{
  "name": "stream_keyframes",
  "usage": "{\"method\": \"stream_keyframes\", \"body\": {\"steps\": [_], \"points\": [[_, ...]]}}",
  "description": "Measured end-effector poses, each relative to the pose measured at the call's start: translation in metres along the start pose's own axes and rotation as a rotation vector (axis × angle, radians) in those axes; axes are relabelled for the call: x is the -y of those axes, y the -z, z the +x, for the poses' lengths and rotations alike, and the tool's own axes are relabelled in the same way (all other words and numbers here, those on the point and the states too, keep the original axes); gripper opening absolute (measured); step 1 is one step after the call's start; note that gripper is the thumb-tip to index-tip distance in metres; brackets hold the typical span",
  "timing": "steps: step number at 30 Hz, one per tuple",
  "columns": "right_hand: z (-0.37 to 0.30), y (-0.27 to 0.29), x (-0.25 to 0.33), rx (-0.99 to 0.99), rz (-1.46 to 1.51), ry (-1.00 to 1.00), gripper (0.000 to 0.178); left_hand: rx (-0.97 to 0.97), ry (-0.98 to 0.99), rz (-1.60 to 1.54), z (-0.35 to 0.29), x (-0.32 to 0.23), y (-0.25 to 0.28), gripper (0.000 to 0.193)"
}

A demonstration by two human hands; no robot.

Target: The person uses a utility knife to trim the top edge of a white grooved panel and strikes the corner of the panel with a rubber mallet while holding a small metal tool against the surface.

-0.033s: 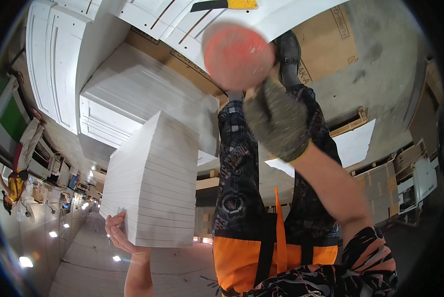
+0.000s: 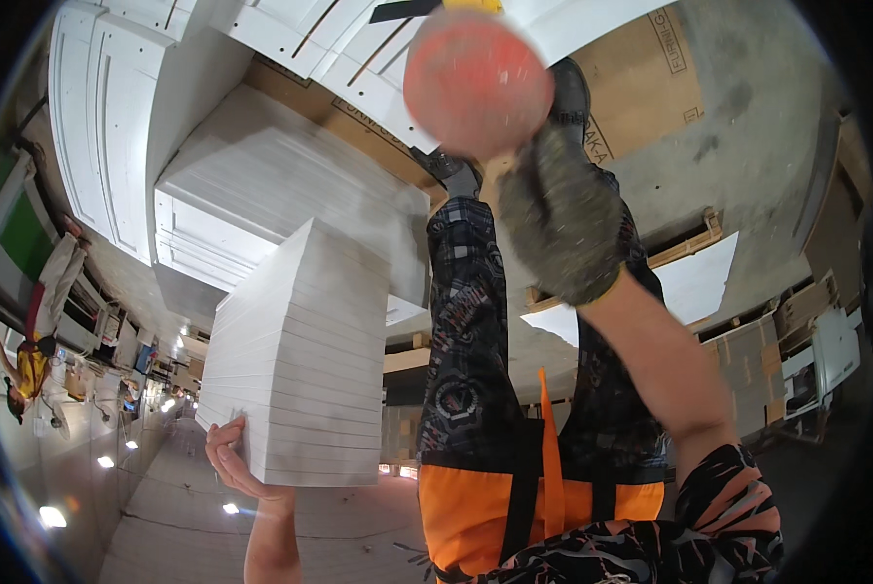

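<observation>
My right hand (image 2: 563, 219), in a dark, worn work glove, is closed around the short pale handle of a round, red-faced tool (image 2: 475, 83). Motion smears the tool, so I cannot tell its kind. It hangs over the edge of a white panelled piece (image 2: 349, 73), near my shoes. At the lower left my bare left hand (image 2: 237, 462) rests its fingers against the side of a tall stack of white panels (image 2: 329, 360). Those fingers lie extended on the stack's surface, near its corner.
A second stack of pale boards (image 2: 290, 156) and white cabinet doors (image 2: 115, 117) stand to the left. Flattened cardboard (image 2: 641, 88) lies beyond my shoe (image 2: 571, 92). On the right is a white sheet (image 2: 694, 282) on wood. Another person (image 2: 32, 365) is at the far left.
My right hand and the red-faced tool have shifted slightly up and right. My left hand stays against the stack.
</observation>
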State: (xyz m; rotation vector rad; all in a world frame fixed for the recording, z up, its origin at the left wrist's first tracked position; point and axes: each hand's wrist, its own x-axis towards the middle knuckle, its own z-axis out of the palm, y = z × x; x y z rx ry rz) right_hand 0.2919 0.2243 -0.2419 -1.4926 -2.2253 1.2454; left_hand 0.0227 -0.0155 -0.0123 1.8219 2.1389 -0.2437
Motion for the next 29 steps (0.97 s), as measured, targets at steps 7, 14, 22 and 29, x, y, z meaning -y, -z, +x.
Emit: {"method": "stream_keyframes", "body": {"steps": [7, 14, 22, 29], "points": [[0.104, 0.024, -0.120, -0.148, -0.666, 0.308, 0.046, -0.015, -0.014, -0.058, 0.000, 0.002, -0.004, 0.078], [0.165, 0.029, -0.044, -0.456, 0.034, 0.098, 0.025, -0.032, 0.015, -0.204, -0.010, 0.013, -0.008, 0.063], [0.160, -0.024, -0.061, -0.014, -0.425, 0.722, 0.059, -0.019, 0.074, -0.281, -0.005, 0.010, 0.000, 0.045], [0.158, -0.031, -0.062, 0.044, -0.477, 0.665, 0.066, 0.299, 0.664, -0.750, -0.004, 0.016, 0.023, 0.030]]}}
